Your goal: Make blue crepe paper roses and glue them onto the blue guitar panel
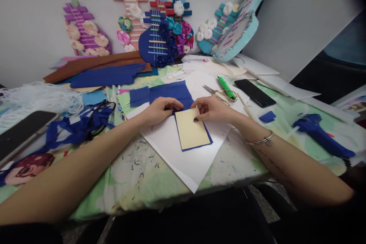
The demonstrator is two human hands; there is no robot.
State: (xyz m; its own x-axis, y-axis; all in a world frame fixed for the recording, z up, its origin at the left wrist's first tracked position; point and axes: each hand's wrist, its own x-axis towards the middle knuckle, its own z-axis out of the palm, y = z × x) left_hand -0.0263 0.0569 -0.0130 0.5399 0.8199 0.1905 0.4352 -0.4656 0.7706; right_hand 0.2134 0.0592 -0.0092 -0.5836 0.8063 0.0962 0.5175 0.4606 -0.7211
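Note:
A cream card (192,131) lies on a slightly larger piece of blue paper (211,140), whose edge shows along the left, bottom and right. My right hand (210,108) grips the card's upper right corner, its dark-nailed thumb on top and fingers bent behind. At the upper left corner, my left hand (162,110) has its fingers curled and closed at the blue paper's edge; the fingertips partly hide what they pinch. Under both pieces is a white sheet (197,171). Just beyond my hands lies a wider blue crepe sheet (171,90).
Right of my hands are scissors (213,90), a green marker (225,87), a black phone (255,92) and a blue glue gun (324,135). Blue strips (77,127) and another phone (24,133) lie left. Several flower-covered guitar shapes (156,40) lean against the wall.

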